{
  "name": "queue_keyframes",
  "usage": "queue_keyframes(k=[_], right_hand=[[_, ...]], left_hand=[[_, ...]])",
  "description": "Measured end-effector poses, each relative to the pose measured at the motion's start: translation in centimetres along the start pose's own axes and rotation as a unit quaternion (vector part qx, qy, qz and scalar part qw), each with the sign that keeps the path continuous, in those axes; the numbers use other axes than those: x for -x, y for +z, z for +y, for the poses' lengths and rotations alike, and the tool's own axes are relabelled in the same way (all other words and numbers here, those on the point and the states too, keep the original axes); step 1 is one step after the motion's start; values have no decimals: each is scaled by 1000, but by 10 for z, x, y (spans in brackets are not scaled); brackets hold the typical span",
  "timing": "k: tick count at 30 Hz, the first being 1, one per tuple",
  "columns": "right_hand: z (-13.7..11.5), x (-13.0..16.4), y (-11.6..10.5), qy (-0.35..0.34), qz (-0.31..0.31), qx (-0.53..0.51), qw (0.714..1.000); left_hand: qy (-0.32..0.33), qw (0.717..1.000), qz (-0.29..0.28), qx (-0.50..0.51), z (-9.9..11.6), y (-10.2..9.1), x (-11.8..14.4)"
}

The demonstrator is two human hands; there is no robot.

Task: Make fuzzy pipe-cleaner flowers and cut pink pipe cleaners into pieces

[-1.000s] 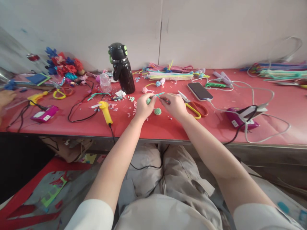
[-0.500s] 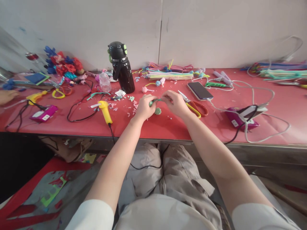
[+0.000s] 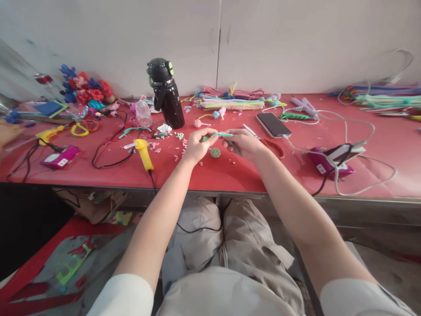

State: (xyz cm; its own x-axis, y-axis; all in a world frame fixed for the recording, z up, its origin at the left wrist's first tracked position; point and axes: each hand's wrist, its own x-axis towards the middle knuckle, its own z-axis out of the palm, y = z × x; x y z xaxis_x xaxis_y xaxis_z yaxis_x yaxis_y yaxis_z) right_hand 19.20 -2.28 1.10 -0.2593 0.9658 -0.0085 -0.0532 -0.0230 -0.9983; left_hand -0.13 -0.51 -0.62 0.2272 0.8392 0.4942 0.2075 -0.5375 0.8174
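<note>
Since the earlier frame, the right hand point(image 3: 245, 143) has been drawn slightly apart; a green pipe cleaner point(image 3: 217, 135) is pinched taut between it and the left hand point(image 3: 196, 147), seemingly for twisting.

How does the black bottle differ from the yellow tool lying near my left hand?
The black bottle stands upright near the wall; the yellow tool lies flat nearer the table's front edge. The bottle is much bigger and has no cord; a black cord runs from the tool over the edge. Both rest on the red table.

No legible text anywhere (white label on the magenta box point(image 3: 60, 156) too small to read)
</note>
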Motion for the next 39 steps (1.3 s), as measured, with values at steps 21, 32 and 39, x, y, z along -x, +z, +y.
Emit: queue_keyframes(k=[21, 32, 39], right_hand=[[14, -1, 8, -294, 122, 344, 883], [9, -4, -2, -143, 27, 93, 985], [9, -3, 5, -81, 41, 44, 995]], left_hand=[[134, 953, 15, -270, -14, 0, -2], [57, 997, 42, -4, -5, 5, -2], [39, 996, 71, 46, -7, 7, -3]])
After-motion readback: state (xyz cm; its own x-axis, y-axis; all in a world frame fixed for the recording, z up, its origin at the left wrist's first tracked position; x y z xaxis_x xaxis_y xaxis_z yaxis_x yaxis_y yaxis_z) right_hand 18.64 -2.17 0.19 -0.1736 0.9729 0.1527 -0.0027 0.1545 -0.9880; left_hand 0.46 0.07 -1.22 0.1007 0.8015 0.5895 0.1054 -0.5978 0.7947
